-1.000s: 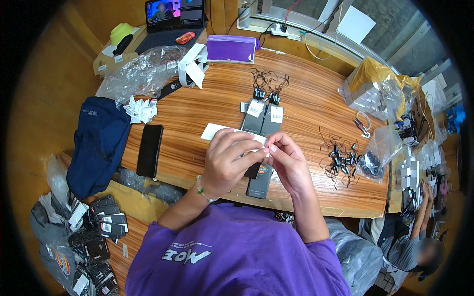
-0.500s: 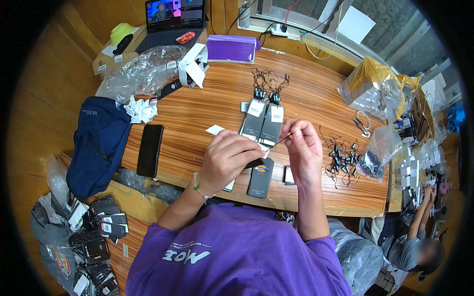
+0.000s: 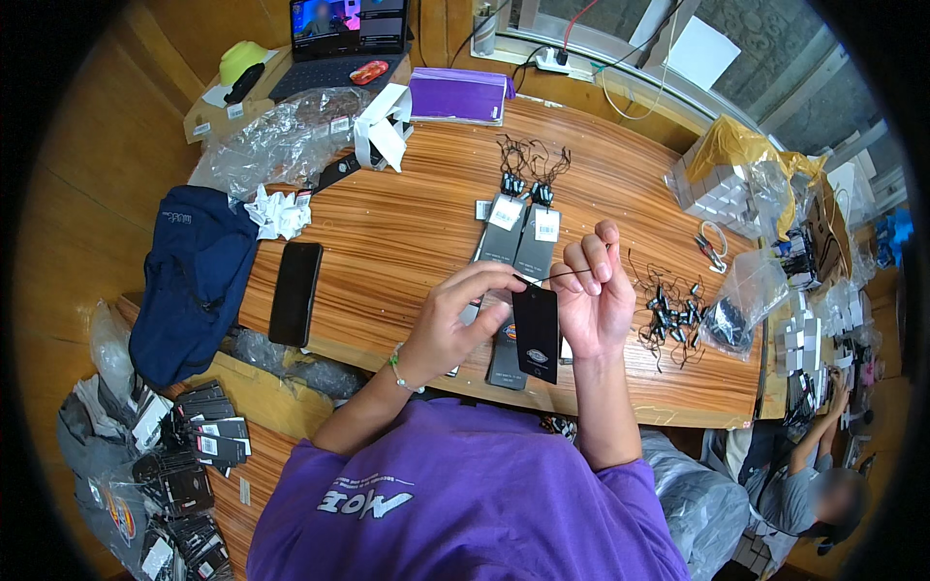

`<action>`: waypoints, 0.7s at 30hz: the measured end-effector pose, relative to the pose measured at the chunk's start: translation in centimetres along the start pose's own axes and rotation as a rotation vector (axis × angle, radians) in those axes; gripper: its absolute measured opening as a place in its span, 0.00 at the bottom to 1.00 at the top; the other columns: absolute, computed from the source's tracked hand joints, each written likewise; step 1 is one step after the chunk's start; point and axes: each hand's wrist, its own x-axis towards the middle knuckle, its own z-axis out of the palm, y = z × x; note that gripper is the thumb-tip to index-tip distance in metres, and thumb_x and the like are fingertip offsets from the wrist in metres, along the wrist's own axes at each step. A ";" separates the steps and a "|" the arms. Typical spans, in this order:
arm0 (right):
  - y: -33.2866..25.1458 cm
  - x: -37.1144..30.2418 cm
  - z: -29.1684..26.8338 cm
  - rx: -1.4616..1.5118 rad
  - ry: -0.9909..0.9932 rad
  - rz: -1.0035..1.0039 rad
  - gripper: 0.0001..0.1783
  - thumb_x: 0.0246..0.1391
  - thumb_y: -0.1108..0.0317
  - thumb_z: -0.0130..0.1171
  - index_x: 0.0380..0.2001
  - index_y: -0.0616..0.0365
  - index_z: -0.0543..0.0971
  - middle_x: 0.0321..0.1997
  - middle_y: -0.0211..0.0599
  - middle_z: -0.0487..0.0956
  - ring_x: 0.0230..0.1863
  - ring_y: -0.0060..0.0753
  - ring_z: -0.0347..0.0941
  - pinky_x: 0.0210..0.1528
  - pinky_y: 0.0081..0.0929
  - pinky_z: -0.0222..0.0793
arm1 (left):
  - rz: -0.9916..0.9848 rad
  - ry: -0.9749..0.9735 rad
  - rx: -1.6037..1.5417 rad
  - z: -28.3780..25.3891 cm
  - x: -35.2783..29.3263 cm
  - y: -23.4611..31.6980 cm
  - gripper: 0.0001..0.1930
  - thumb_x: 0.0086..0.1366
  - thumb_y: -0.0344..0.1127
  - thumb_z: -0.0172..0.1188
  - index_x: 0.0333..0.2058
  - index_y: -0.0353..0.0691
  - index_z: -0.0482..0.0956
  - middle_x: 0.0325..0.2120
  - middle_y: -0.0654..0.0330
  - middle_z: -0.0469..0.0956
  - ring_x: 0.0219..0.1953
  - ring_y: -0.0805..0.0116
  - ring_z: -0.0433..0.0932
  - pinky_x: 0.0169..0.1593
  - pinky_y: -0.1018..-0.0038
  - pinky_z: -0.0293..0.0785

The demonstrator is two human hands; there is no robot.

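A black hang tag (image 3: 537, 334) hangs upright above the front of the table, a thin black cord (image 3: 572, 274) running from its top. My left hand (image 3: 463, 318) pinches the tag's upper corner between thumb and fingers. My right hand (image 3: 598, 295) is closed on the cord, the fingers curled, to the right of the tag. Partly hidden behind the hanging tag, a dark grey tag (image 3: 506, 366) lies on the table. Beyond my hands are two rows of grey tags (image 3: 535, 254) with white barcode stickers, their black strings (image 3: 528, 160) spread toward the far side.
To the right lies a heap of black strings (image 3: 673, 315) beside a clear plastic bag (image 3: 756, 281). A phone (image 3: 295, 290) and a navy bag (image 3: 189, 281) are at left. Stacked tags (image 3: 218, 441) sit lower left. Another person (image 3: 799, 484) works at far right.
The black tag has turned to hang face-on below my left fingers. My right hand has risen slightly and curled its fingers, drawing the cord out sideways.
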 end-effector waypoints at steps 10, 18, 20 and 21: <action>1.2 -0.7 1.6 -0.404 -0.039 -0.108 0.05 0.59 0.66 0.45 0.37 0.52 0.63 0.21 0.34 0.68 0.23 0.23 0.61 0.29 0.24 0.59 | -0.057 0.087 0.063 0.2 -0.4 -1.0 0.10 0.44 0.27 0.67 0.26 0.34 0.75 0.30 0.57 0.75 0.35 0.68 0.74 0.39 0.76 0.69; 2.3 -1.3 2.5 -0.714 -0.002 -0.246 0.06 0.58 0.69 0.45 0.37 0.58 0.63 0.30 0.46 0.73 0.30 0.30 0.69 0.36 0.24 0.66 | 0.034 -0.135 0.127 0.6 -0.2 0.5 0.32 0.41 0.44 0.70 0.43 0.35 0.67 0.46 0.51 0.66 0.48 0.55 0.68 0.50 0.66 0.64; 2.2 -1.2 2.4 -0.663 0.017 -0.205 0.06 0.58 0.69 0.45 0.37 0.57 0.63 0.32 0.46 0.73 0.32 0.30 0.69 0.36 0.25 0.66 | -0.028 -0.232 0.060 0.3 -0.3 0.1 0.32 0.43 0.41 0.69 0.45 0.35 0.65 0.48 0.51 0.63 0.51 0.55 0.65 0.53 0.67 0.62; 2.1 -1.2 2.4 -0.650 0.024 -0.192 0.06 0.58 0.69 0.45 0.37 0.57 0.63 0.32 0.46 0.73 0.32 0.30 0.70 0.37 0.25 0.66 | -0.026 -0.242 0.034 0.2 -0.4 -0.2 0.31 0.44 0.40 0.68 0.45 0.35 0.65 0.48 0.51 0.63 0.52 0.55 0.64 0.53 0.67 0.61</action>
